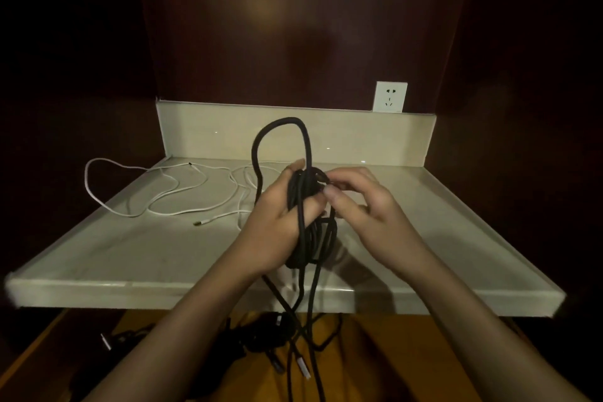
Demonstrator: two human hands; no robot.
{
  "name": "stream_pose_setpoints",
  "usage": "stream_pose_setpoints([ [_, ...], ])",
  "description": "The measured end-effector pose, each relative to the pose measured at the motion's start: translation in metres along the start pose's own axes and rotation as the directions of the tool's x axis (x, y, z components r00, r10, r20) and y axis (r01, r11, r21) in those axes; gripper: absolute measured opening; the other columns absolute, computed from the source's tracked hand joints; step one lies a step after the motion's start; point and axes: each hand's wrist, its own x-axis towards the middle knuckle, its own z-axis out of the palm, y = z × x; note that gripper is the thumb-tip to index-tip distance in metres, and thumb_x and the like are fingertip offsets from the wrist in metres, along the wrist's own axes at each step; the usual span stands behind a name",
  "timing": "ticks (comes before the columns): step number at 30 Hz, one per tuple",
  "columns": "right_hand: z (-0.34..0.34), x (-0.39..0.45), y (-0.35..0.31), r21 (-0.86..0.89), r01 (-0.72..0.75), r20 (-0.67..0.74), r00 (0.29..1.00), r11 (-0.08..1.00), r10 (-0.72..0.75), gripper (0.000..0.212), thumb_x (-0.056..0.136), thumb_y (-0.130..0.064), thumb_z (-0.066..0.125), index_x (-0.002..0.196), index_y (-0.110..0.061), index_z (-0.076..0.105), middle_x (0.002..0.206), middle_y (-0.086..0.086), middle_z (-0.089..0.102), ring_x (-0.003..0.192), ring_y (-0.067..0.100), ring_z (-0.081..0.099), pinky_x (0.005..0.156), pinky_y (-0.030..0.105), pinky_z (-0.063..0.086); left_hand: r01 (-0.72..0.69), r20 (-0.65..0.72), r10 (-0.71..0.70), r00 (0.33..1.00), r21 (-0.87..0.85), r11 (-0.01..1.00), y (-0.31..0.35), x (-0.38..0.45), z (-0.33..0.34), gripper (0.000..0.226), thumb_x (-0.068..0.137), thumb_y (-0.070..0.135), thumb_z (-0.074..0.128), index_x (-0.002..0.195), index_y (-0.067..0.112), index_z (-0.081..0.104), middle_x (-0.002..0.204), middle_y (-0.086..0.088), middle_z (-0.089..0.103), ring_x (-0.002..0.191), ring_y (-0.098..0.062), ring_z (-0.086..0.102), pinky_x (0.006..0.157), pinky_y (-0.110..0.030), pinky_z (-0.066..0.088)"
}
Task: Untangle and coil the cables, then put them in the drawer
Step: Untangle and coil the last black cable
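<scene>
The left hand (277,219) is clutching the black cable (306,206) coil steady above the counter's (130,248) front edge while the right hand's (355,202) grip is pinching its end to wrap.

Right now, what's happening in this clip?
A person is bundling a black cable above a pale counter. The left hand grips the gathered loops, while the right hand pinches a strand at the top of the bundle. One loop stands up above the hands, and loose ends hang below the counter edge. A white cable lies uncoiled on the counter, untouched. Behind is a wall socket.
</scene>
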Motion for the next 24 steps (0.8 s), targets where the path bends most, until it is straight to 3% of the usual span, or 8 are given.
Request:
stream_pose_setpoints([
  [2,0.004,-0.002,0.0,-0.031,0.037,-0.032,0.999,0.999,-0.038,0.033,0.095,-0.035,0.053,0.125,-0.024,0.062,0.116,-0.01,0.063,0.112,0.004,0.058,0.093,0.034,0.054,0.047,0.051,-0.044,0.998,-0.065,0.997,0.002,0.0,-0.002,0.038,0.089,0.032,0.058,0.122,0.014,0.064,0.115,-0.005,0.071,0.112,-0.019,0.067,0.1,-0.043,0.051],
  [6,0.023,-0.021,-0.003,-0.246,0.124,-0.362,0.908,0.961,-0.21,0.027,0.094,-0.041,0.053,0.108,-0.019,0.062,0.1,-0.007,0.06,0.096,0.01,0.06,0.073,0.03,0.053,0.193,0.001,-0.204,0.979,-0.334,0.923,0.001,-0.003,0.003,0.023,0.089,0.026,0.06,0.1,0.007,0.067,0.091,-0.005,0.074,0.088,-0.022,0.072,0.076,-0.033,0.056],
  [11,0.043,-0.026,-0.016,-0.192,-0.189,-0.179,0.972,0.963,0.155,0.06,0.074,-0.079,0.044,0.112,-0.035,0.061,0.101,-0.011,0.062,0.087,0.004,0.063,0.078,0.034,0.056,0.19,-0.105,-0.25,0.963,-0.395,0.899,-0.009,-0.005,0.006,0.021,0.079,0.028,0.058,0.083,0.014,0.074,0.084,-0.006,0.072,0.082,-0.021,0.069,0.075,-0.034,0.051],
  [14,0.044,-0.027,-0.021,-0.407,-0.161,-0.076,0.987,0.899,0.142,0.07,0.078,-0.084,0.032,0.123,-0.036,0.057,0.105,-0.011,0.066,0.094,0.008,0.064,0.084,0.038,0.054,0.231,-0.099,-0.294,0.951,-0.404,0.885,-0.009,-0.007,0.004,0.04,0.077,0.031,0.057,0.103,0.008,0.076,0.102,-0.014,0.076,0.098,-0.028,0.073,0.089,-0.043,0.055],
  [17,0.044,-0.025,-0.022,-0.439,-0.15,-0.01,0.987,0.886,0.163,0.067,0.08,-0.085,0.029,0.118,-0.038,0.057,0.104,-0.011,0.064,0.097,0.009,0.062,0.087,0.038,0.052,0.252,-0.074,-0.311,0.948,-0.425,0.87,-0.008,-0.006,-0.001,0.037,0.074,0.028,0.057,0.1,0.009,0.076,0.108,-0.014,0.075,0.104,-0.028,0.072,0.094,-0.042,0.054],
  [20,0.044,-0.026,-0.021,-0.28,-0.147,0.056,0.984,0.949,0.169,0.066,0.077,-0.086,0.035,0.117,-0.04,0.059,0.103,-0.014,0.068,0.097,0.002,0.064,0.087,0.034,0.054,0.312,0.049,-0.353,0.934,-0.594,0.742,-0.001,-0.01,-0.003,0.036,0.072,0.025,0.062,0.103,0.007,0.07,0.12,-0.021,0.07,0.106,-0.029,0.069,0.087,-0.036,0.055],
  [22,0.038,-0.025,-0.017,-0.074,-0.24,0.086,0.966,0.968,0.246,0.074,0.07,-0.093,0.04,0.115,-0.038,0.063,0.103,-0.012,0.071,0.097,0.004,0.067,0.089,0.038,0.056,0.328,0.107,-0.354,0.929,-0.682,0.654,0.002,-0.013,-0.005,0.044,0.073,0.027,0.055,0.108,0.004,0.068,0.127,-0.022,0.065,0.103,-0.029,0.067,0.079,-0.032,0.057],
  [24,0.041,-0.017,-0.014,0.012,-0.318,0.18,0.933,0.948,0.311,0.066,0.077,-0.086,0.043,0.108,-0.035,0.069,0.098,-0.011,0.074,0.097,0.007,0.07,0.091,0.036,0.056,0.322,0.127,-0.337,0.933,-0.71,0.626,0.003,-0.015,-0.003,0.047,0.075,0.026,0.057,0.113,0.001,0.068,0.129,-0.02,0.065,0.105,-0.029,0.066,0.081,-0.033,0.058],
])
